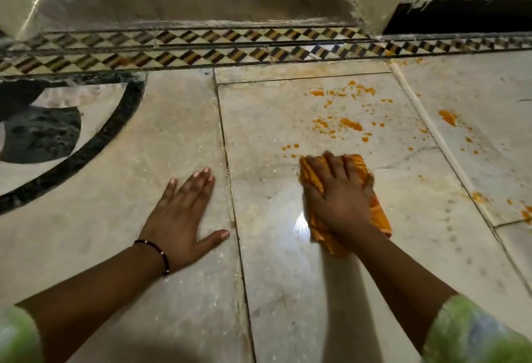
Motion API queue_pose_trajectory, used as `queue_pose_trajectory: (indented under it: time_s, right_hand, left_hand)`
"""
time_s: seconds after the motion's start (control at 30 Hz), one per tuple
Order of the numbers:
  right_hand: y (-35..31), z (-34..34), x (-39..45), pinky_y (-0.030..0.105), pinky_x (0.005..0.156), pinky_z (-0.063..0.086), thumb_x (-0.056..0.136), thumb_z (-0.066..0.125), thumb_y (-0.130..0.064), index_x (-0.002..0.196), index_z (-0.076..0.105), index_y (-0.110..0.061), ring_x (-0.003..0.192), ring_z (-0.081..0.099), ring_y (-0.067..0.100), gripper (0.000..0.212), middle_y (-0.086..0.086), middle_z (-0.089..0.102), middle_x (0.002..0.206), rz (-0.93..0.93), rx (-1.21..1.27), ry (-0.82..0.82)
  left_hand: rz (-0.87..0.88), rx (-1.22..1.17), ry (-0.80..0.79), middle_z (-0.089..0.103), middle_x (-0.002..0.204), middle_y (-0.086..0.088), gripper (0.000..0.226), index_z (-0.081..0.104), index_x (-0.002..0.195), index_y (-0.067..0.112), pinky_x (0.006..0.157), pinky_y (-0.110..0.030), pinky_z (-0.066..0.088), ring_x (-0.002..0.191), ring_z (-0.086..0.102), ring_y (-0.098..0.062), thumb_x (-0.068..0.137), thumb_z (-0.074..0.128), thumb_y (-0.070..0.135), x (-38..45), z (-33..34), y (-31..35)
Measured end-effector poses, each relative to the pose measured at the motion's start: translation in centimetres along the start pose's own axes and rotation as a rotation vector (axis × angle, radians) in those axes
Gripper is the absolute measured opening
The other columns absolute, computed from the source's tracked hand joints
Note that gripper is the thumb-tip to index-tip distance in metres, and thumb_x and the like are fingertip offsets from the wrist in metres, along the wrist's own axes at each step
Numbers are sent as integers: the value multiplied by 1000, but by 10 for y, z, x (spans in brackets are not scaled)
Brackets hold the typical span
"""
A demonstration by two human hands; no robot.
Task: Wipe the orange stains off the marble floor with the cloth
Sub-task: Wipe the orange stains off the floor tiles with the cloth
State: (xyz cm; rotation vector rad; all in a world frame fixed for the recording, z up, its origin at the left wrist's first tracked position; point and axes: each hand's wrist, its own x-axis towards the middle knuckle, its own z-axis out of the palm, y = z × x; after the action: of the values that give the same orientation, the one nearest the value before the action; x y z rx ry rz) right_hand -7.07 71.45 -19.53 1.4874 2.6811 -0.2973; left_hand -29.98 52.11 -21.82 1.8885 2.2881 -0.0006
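Head view: my right hand (336, 190) presses the orange cloth (377, 213) flat on the marble floor (288, 290), fingers curled over its far edge; my left hand (184, 213) lies open, braced on the slab beside. The orange stains (345, 123) sit just beyond the cloth, more toward the floor's right edge. I judge the already stained cloth could smear them wider, or push colour into the joints.
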Motion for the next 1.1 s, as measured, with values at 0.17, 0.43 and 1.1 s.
queue_pose_trajectory:
  time_s: [0.17,0.43,1.1]
  right_hand:
    - [-1,11,-45,54,114,-1,90,25,-54,143,18,-52,146,7,19,54,-14,14,157,-266,-2,-3]
    - [15,-9,42,56,114,1,90,26,-56,145,22,-45,145,5,24,57,-7,14,159,77,51,13]
    - [-48,-2,68,55,114,-4,95,30,-51,146,20,-45,146,-1,25,53,-6,9,160,-165,-16,-33]
  left_hand:
    - [2,-26,-1,7,159,-6,94,8,151,11,116,-45,7,146,6,-17,84,18,77,-1,1,-3]
    - [10,-37,29,6,159,-6,94,9,151,11,116,-46,8,146,4,-17,84,18,77,-1,3,-2]
    - [18,-18,32,4,159,-5,95,5,151,12,116,-45,6,146,3,-17,83,18,78,-1,4,-5]
